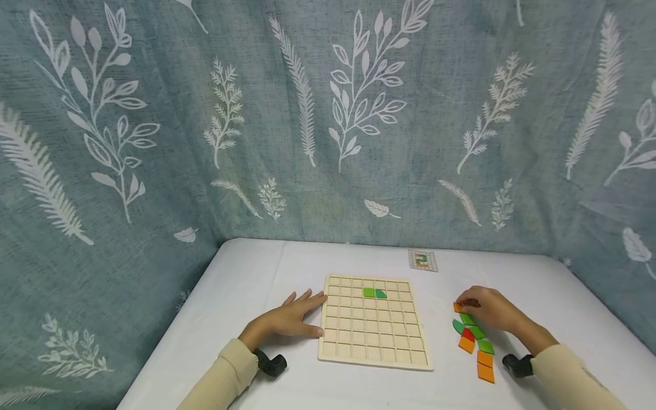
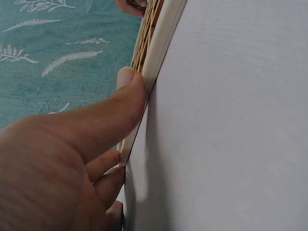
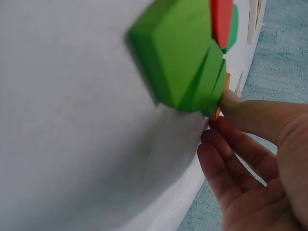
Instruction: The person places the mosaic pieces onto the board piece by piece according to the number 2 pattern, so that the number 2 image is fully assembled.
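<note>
My left hand [image 1: 287, 319] lies with spread fingers at the left edge of a wooden grid board [image 1: 374, 365], its thumb [image 2: 126, 79] against the rim. Two pieces sit in the board's upper cells: a light green square tile [image 1: 369, 292] and a darker green quarter-round tile [image 1: 381, 294]. Over on the right, my right hand [image 1: 489, 307] pinches an orange tile [image 1: 457, 307] between thumb and fingers at the far end of a group of loose tiles. The right wrist view shows that orange tile [image 3: 216, 114] mostly hidden behind green ones [image 3: 180, 53].
Around the right hand lie light green tiles [image 1: 486, 346], a red tile [image 1: 468, 335], a dark green quarter-round [image 1: 458, 326] and orange tiles [image 1: 485, 373]. A small pattern card [image 1: 423, 261] lies behind the board on the white table [image 1: 256, 273]. Leaf-printed curtains [image 1: 318, 199] stand behind.
</note>
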Motion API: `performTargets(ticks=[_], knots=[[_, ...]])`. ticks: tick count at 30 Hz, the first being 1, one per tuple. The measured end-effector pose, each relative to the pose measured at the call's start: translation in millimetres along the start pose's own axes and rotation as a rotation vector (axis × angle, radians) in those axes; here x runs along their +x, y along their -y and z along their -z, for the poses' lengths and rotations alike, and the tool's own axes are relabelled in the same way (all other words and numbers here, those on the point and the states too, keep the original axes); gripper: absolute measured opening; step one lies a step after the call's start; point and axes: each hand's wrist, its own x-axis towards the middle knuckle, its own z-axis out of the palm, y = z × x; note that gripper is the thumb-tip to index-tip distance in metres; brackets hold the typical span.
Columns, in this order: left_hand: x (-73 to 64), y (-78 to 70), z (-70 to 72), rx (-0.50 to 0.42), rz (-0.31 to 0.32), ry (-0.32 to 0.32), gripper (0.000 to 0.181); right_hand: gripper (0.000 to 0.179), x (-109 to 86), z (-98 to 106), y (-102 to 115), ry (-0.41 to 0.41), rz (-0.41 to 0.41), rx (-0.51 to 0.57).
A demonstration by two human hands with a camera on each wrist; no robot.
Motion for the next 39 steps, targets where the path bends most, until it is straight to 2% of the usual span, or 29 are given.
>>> performTargets(ticks=[4, 7, 22, 33, 39], knots=[[-0.9, -0.1, 0.7, -0.001, 0.001, -0.003, 0.090, 0.013, -0.2, -1.6, -0.7, -0.008, 0.017, -0.024], [-0.2, -0.8, 0.6, -0.006, -0.004, -0.004, 0.090, 0.014, -1.6, -1.3, -0.3, -0.013, -0.002, -0.029], [1.1, 0.4, -1.3, 0.010, 0.000, 0.000, 0.090, 0.022, 0.6, -0.1, -0.7, 0.020, 0.001, -0.037], [2.0, 2.8, -2.3, 0.017, -0.001, -0.001, 0.091, 0.023, 2.5, 1.8, -1.2, 0.047, 0.068, -0.047], [1.1, 1.6, -1.6, 0.013, -0.006, -0.002, 0.090, 0.022, 4.7, 3.7, 2.2, 0.038, 0.018, -0.045]])
